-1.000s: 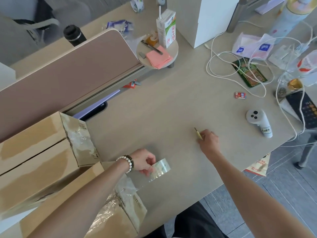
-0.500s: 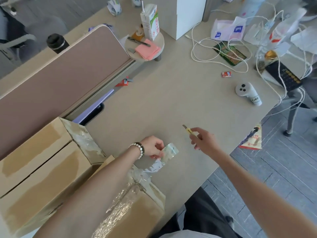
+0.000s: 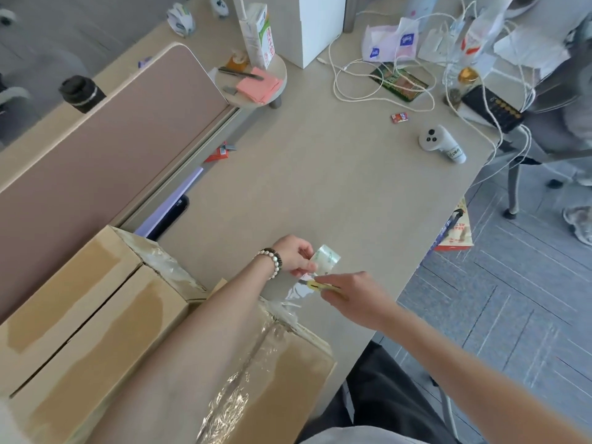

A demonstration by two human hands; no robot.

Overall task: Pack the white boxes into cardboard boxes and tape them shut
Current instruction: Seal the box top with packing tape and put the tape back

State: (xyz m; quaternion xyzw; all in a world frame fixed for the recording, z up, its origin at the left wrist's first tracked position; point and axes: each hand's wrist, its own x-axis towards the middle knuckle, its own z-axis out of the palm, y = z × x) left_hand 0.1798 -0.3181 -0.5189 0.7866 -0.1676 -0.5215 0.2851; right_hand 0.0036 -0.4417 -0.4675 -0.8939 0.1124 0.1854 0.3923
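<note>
A clear roll of packing tape (image 3: 326,258) is pinched by the left hand (image 3: 293,255) (a beaded bracelet is worn on its wrist) just beyond the far corner of the nearest brown cardboard box (image 3: 275,373), and a stretched strip of clear tape (image 3: 296,291) is drawn from the roll back to that box's taped seam. A small yellow utility knife (image 3: 322,286) is gripped by the right hand (image 3: 355,298) and held against the strip just beside the roll. A second taped cardboard box (image 3: 73,302) is set touching the nearest box on its left, both on the beige desk (image 3: 320,187).
</note>
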